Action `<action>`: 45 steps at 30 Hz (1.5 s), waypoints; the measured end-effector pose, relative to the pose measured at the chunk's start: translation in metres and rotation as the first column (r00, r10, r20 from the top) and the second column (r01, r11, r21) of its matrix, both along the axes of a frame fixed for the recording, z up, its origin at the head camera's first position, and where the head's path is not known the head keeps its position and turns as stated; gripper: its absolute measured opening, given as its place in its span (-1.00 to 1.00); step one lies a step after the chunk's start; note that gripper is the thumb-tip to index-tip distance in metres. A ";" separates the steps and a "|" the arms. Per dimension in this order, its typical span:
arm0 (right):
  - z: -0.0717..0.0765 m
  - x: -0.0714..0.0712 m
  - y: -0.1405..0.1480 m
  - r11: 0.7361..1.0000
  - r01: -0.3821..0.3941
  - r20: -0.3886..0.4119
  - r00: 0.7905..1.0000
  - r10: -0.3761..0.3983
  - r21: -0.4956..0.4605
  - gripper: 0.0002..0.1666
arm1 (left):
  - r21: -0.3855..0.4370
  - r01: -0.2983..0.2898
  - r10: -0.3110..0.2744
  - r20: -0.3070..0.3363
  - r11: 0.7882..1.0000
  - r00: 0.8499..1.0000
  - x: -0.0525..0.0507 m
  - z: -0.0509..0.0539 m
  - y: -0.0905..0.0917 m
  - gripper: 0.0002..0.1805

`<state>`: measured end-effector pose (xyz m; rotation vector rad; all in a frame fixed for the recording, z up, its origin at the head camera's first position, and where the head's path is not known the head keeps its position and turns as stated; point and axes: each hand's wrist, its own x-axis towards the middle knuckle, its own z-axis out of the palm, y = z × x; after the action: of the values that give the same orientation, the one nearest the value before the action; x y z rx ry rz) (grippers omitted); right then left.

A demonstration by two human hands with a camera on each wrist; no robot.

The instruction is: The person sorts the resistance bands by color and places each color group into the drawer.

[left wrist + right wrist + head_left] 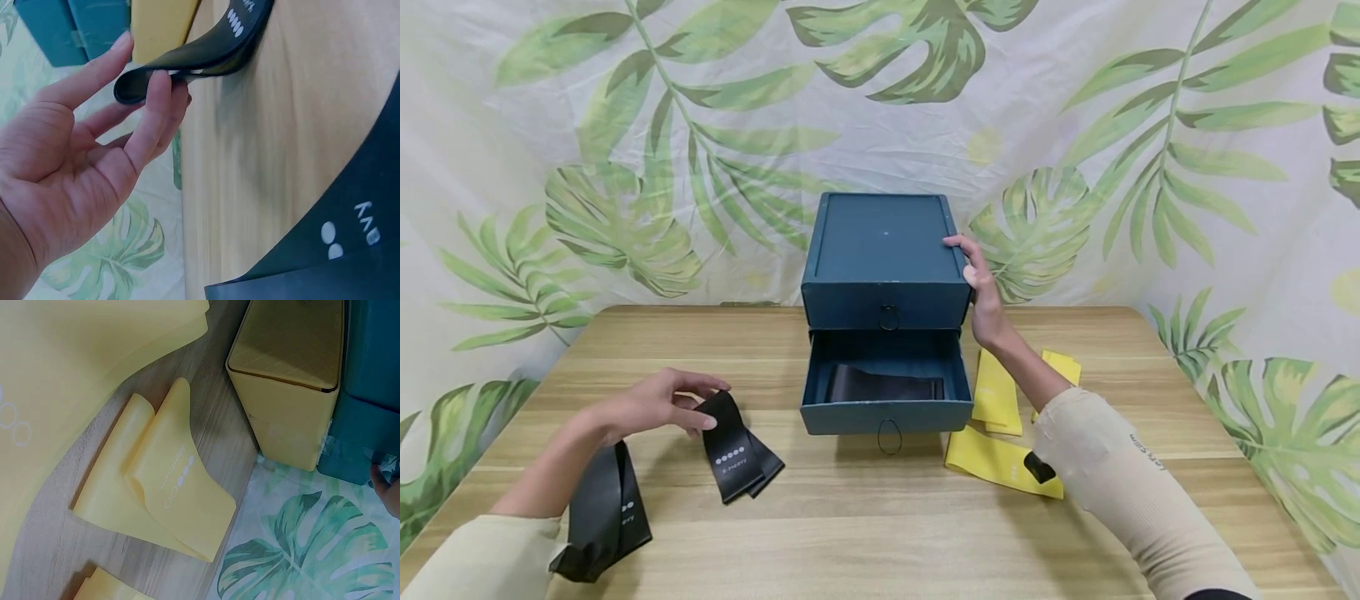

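Note:
Near the table's left side, my left hand (658, 404) pinches the upper end of a folded black resistance band (730, 458) between thumb and fingers. In the left wrist view that band (209, 47) curves away in a loop from the fingers. Another black resistance band (598, 508) lies partly under the left forearm. At the blue drawer cabinet (880, 242), my right hand (985, 292) rests against the right side, fingers reaching over the top edge. The lower drawer (842, 421) is pulled out and holds a black band (880, 386); the upper drawer is closed.
Yellow resistance bands (996, 400) lie on the table right of the cabinet, partly behind the right forearm. Each drawer front bears a ring pull (890, 437). Behind the wooden table (850, 533) hangs a leaf-patterned cloth (737, 167).

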<state>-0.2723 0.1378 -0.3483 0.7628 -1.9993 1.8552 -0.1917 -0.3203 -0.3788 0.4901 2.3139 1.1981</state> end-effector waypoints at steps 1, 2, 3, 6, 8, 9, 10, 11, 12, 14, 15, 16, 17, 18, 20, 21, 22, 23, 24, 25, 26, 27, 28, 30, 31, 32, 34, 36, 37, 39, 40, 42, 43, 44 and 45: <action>0.000 0.000 0.000 1.000 0.001 -0.001 1.000 -0.001 0.000 -0.23 | -0.010 0.020 -0.020 -0.020 1.000 1.000 0.000 0.001 -0.002 -0.27; 0.000 -0.001 0.000 1.000 0.001 -0.002 1.000 -0.001 -0.002 -0.23 | -0.023 0.031 -0.032 -0.037 0.999 0.999 0.000 0.002 -0.003 -0.27; 0.000 -0.001 0.000 1.000 0.000 -0.003 1.000 0.000 -0.003 -0.24 | -0.024 0.036 -0.037 -0.044 0.999 0.998 -0.001 0.003 -0.004 -0.27; -0.001 -0.002 0.000 1.000 -0.001 -0.001 1.000 0.001 -0.006 -0.24 | -0.009 0.018 -0.019 -0.032 1.000 0.999 -0.002 0.002 -0.004 -0.29; -0.001 -0.003 0.001 1.000 -0.001 0.000 1.000 0.001 -0.005 -0.24 | 0.015 -0.001 0.001 -0.015 1.000 1.000 -0.003 0.000 -0.003 -0.29; -0.001 -0.003 0.001 1.000 0.000 -0.001 1.000 0.000 -0.001 -0.24 | 0.024 -0.007 0.007 -0.008 1.000 1.000 -0.003 -0.002 -0.003 -0.28; -0.001 -0.004 0.001 1.000 0.000 -0.001 1.000 0.000 0.001 -0.24 | 0.022 -0.009 0.009 -0.010 1.000 1.000 -0.003 -0.003 -0.002 -0.28; -0.001 -0.004 0.000 1.000 0.001 -0.001 1.000 -0.001 0.002 -0.24 | 0.016 -0.012 0.012 -0.015 1.000 1.000 -0.003 -0.003 -0.002 -0.28; -0.001 -0.003 0.000 1.000 0.001 -0.002 1.000 -0.001 0.004 -0.24 | 0.012 -0.012 0.012 -0.019 1.000 1.000 -0.003 -0.004 -0.002 -0.28; -0.001 -0.003 0.000 1.000 0.002 -0.004 1.000 -0.002 0.006 -0.24 | -0.005 -0.016 0.015 -0.028 1.000 0.999 -0.003 -0.005 -0.001 -0.29; -0.001 -0.003 0.000 1.000 0.003 -0.004 1.000 -0.003 0.007 -0.24 | -0.011 -0.019 0.018 -0.031 1.000 0.999 -0.003 -0.005 -0.001 -0.29; 0.000 -0.003 0.000 1.000 0.004 -0.004 1.000 -0.004 0.007 -0.24 | -0.015 -0.024 0.024 -0.031 1.000 0.999 -0.003 -0.005 -0.001 -0.30; 0.000 -0.002 -0.001 1.000 0.005 -0.004 1.000 -0.005 0.007 -0.24 | -0.018 -0.030 0.029 -0.032 0.999 0.999 -0.003 -0.006 -0.001 -0.30; 0.000 -0.002 -0.001 1.000 0.006 -0.004 1.000 -0.006 0.006 -0.24 | -0.018 -0.033 0.033 -0.028 0.999 0.999 -0.003 -0.006 -0.001 -0.30; 0.000 -0.002 -0.001 1.000 0.006 -0.003 1.000 -0.006 0.004 -0.25 | -0.019 -0.034 0.034 -0.023 0.999 0.999 -0.002 -0.006 -0.001 -0.30; 0.000 -0.001 -0.001 1.000 0.007 -0.003 1.000 -0.007 0.005 -0.25 | -0.019 -0.032 0.031 -0.019 0.999 0.999 -0.002 -0.007 -0.001 -0.29; 0.001 -0.001 -0.001 1.000 0.006 -0.004 1.000 -0.006 0.003 -0.25 | -0.021 -0.029 0.028 -0.013 0.999 1.000 -0.002 -0.007 -0.002 -0.29; 0.001 -0.001 -0.001 1.000 0.006 -0.004 1.000 -0.006 0.001 -0.24 | -0.022 -0.026 0.025 -0.003 0.999 1.000 -0.002 -0.006 -0.003 -0.29; 0.001 -0.001 -0.001 1.000 0.005 -0.005 1.000 -0.005 0.000 -0.24 | -0.021 -0.027 0.027 0.011 0.999 1.000 -0.002 -0.006 -0.003 -0.28; 0.001 -0.001 -0.001 1.000 0.005 -0.006 1.000 -0.005 -0.001 -0.24 | -0.020 -0.027 0.027 0.023 0.999 0.999 -0.002 -0.006 -0.004 -0.28; 0.000 -0.001 -0.001 1.000 0.005 -0.009 1.000 -0.005 0.000 -0.24 | -0.018 -0.031 0.031 0.037 0.999 0.999 -0.002 -0.005 -0.004 -0.28; 0.000 -0.001 -0.001 1.000 0.005 -0.012 1.000 -0.005 0.000 -0.24 | -0.017 -0.035 0.036 0.049 0.999 0.998 -0.002 -0.005 -0.005 -0.28; 0.000 -0.001 -0.001 1.000 0.006 -0.019 1.000 -0.006 0.001 -0.24 | -0.016 -0.043 0.044 0.064 0.999 0.997 -0.002 -0.004 -0.005 -0.28; -0.001 -0.002 0.000 1.000 0.012 -0.035 0.999 -0.011 0.006 -0.24 | -0.016 -0.060 0.061 0.084 0.998 0.995 -0.002 -0.003 -0.005 -0.28; -0.001 -0.003 0.000 1.000 0.014 -0.045 0.999 -0.014 0.008 -0.25 | -0.019 -0.063 0.064 0.083 0.998 0.994 -0.002 -0.003 -0.005 -0.30; -0.002 -0.003 0.000 1.000 0.017 -0.053 0.998 -0.016 0.010 -0.25 | -0.023 -0.069 0.071 0.083 0.997 0.994 -0.002 -0.002 -0.005 -0.32; -0.002 -0.003 0.001 1.000 0.023 -0.067 0.998 -0.022 0.015 -0.25 | -0.016 -0.072 0.073 0.069 0.997 0.995 -0.001 -0.002 -0.004 -0.40; -0.003 -0.003 0.001 1.000 0.023 -0.070 0.997 -0.022 0.016 -0.25 | -0.007 -0.070 0.071 0.041 0.997 0.997 0.000 -0.001 -0.002 -0.49; -0.003 -0.004 0.001 1.000 0.022 -0.071 0.997 -0.021 0.016 -0.25 | -0.001 -0.069 0.069 0.023 0.998 0.997 0.001 0.000 0.000 -0.53; -0.003 -0.004 0.001 1.000 0.020 -0.068 0.998 -0.019 0.016 -0.25 | 0.019 -0.055 0.055 -0.013 0.998 0.998 0.002 0.002 0.004 -0.62; -0.004 -0.004 0.001 1.000 0.018 -0.065 0.998 -0.017 0.014 -0.25 | 0.026 -0.051 0.052 -0.031 0.998 0.998 0.002 0.004 0.007 -0.64; -0.004 -0.004 0.001 1.000 0.015 -0.062 0.998 -0.014 0.012 -0.25 | 0.048 -0.043 0.046 -0.061 0.998 0.997 0.004 0.009 0.012 -0.67; -0.004 -0.003 0.001 1.000 0.014 -0.059 0.998 -0.013 0.012 -0.25 | 0.057 -0.038 0.043 -0.080 0.998 0.996 0.004 0.012 0.015 -0.68; -0.003 -0.003 0.001 1.000 0.013 -0.057 0.998 -0.013 0.012 -0.24 | 0.065 -0.035 0.042 -0.098 0.997 0.994 0.005 0.016 0.018 -0.68; -0.003 -0.003 0.001 1.000 0.012 -0.054 0.998 -0.011 0.009 -0.25 | 0.069 -0.035 0.043 -0.118 0.997 0.992 0.006 0.019 0.021 -0.69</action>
<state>-0.2753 0.1390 -0.3516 0.7943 -1.9765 1.8003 -0.1855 -0.2997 -0.3597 0.5564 2.4001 1.3010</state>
